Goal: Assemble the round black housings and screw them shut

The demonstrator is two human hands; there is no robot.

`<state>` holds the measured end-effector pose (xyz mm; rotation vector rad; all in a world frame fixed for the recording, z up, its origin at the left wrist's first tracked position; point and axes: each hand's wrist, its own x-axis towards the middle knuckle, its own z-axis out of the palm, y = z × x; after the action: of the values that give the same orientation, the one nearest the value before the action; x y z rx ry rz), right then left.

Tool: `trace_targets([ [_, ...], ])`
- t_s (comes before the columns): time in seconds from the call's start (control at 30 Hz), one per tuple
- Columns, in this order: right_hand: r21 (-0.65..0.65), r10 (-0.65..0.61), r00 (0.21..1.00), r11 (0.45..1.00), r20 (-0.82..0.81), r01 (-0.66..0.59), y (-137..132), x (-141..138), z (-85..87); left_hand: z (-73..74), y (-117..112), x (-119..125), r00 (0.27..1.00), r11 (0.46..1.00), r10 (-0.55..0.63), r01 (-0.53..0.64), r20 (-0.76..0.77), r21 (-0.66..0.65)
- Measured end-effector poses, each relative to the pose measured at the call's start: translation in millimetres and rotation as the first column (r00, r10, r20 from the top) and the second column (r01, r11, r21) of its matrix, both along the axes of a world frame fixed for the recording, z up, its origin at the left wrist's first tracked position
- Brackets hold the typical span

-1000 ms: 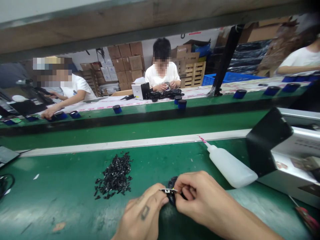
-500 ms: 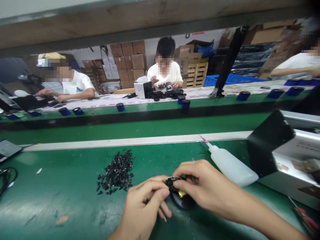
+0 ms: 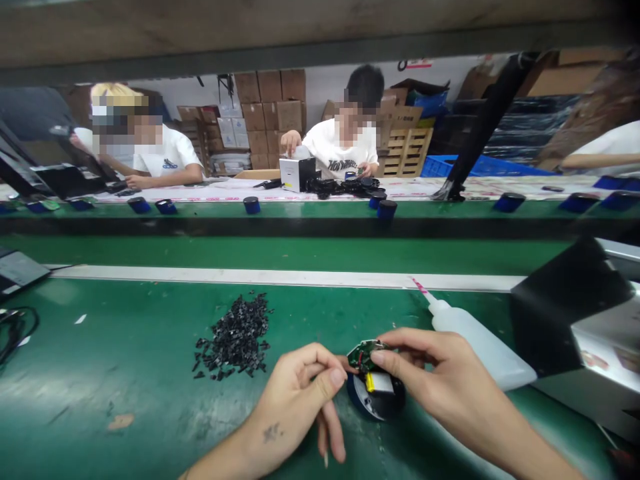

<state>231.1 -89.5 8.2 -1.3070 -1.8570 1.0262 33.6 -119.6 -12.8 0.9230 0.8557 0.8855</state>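
Green circuit board [image 3: 361, 355] sits pinched between the right fingers [image 3: 393, 366].

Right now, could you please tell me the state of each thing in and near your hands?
Right hand: pinching the circuit board.
Left hand: fingers curled beside the board; grip unclear.
Circuit board: tilted, held above the case.
Round case: open.
Battery: exposed, at the case.
White bottle: on its side.
Small black parts: loose, heaped.
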Motion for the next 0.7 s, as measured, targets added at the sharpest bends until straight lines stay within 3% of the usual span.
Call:
trace_targets([
  [0.07, 0.191, 0.013, 0.998, 0.981, 0.069, -0.026, 0, 3, -5.2, -1.3, 1, 0, 0.999, 1.000, -0.009, 0.010, -0.043, 0.020],
  [0.17, 0.408, 0.049, 0.993, 0.909, 0.104, -0.087, -2, 5, -12.0, -3.2, 1, 0, 0.997, 0.999, -0.017, 0.020, -0.077, 0.040],
  [0.27, 0.464, 0.097, 0.991, 0.877, 0.088, -0.127, -4, 5, -16.1, -4.1, 0, 0, 0.997, 0.999, -0.022, 0.025, -0.072, 0.041],
  [0.4, 0.534, 0.038, 0.996, 0.843, 0.077, -0.073, -3, 3, -19.6, -2.8, -1, 0, 0.999, 0.999, -0.001, 0.003, -0.053, 0.036],
  [0.53, 0.717, -0.009, 0.985, 0.687, 0.175, -0.121, -2, 2, -22.6, -2.3, -3, -2, 0.999, 0.999, -0.004, 0.006, -0.035, 0.038],
  [0.7, 0.825, -0.052, 0.962, 0.528, 0.267, -0.200, -5, 3, -24.5, -1.7, -4, -6, 0.999, 0.998, -0.008, 0.010, -0.035, 0.058],
])
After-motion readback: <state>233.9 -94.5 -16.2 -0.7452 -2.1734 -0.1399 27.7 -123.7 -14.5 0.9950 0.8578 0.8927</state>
